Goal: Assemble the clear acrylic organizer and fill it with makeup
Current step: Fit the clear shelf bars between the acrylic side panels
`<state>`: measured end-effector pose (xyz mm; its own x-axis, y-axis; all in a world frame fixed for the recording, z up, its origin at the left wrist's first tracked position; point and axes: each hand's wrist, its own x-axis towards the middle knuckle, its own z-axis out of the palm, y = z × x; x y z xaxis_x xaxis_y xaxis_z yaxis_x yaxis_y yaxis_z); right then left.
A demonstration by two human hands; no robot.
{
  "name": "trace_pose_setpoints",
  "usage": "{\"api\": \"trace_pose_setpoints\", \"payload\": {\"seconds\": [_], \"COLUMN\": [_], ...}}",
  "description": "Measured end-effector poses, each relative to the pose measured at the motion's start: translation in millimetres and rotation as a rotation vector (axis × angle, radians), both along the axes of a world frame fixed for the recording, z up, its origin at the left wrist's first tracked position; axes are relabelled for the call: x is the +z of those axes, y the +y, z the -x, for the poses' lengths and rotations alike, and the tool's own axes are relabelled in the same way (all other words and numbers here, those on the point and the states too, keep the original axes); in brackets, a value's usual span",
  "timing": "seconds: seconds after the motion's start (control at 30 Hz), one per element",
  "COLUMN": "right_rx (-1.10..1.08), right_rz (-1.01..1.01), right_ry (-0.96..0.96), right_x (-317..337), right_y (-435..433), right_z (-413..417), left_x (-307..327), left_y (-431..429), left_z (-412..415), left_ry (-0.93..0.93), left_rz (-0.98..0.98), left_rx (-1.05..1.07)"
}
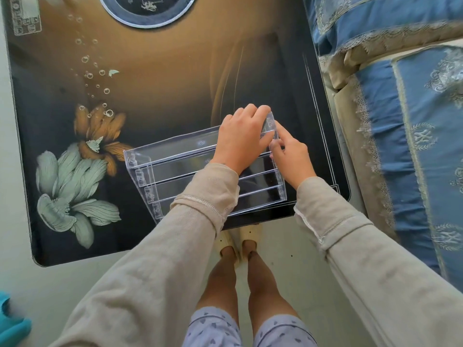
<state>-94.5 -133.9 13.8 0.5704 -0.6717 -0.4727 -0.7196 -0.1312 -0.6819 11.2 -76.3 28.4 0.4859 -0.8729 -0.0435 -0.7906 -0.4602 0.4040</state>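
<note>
- The organizer (175, 166) stood on the table (162, 71), near its right front corner, close to you.
- Your left hand (241, 144) gripped the organizer's far right corner.
- Your right hand (292, 159) held its right end wall, just beside the left.
- A round inset (147, 11) lay at the table's far edge.
- A cushioned seat (400, 121) ran along the table's right side.

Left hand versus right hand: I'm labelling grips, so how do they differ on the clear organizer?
The left hand lies over the organizer, fingers curled round its far right corner; the right hand sits beside that end and seems to pinch the side panel. The left forearm crosses above the organizer; the right forearm runs beside it. Both hands work at the same end.
</note>
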Motion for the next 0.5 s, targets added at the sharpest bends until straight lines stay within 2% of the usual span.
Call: {"api": "trace_pose_setpoints", "payload": {"seconds": [0.5], "right_rx": [0.006], "right_rz": [-0.035], "right_ry": [0.001], "right_x": [-0.5], "right_y": [-0.7], "right_z": [1.0], "left_x": [-5.3], "left_y": [-5.5], "left_z": [-1.6], "left_ry": [0.045], "left_rz": [-0.038], "left_rx": [-0.001]}}
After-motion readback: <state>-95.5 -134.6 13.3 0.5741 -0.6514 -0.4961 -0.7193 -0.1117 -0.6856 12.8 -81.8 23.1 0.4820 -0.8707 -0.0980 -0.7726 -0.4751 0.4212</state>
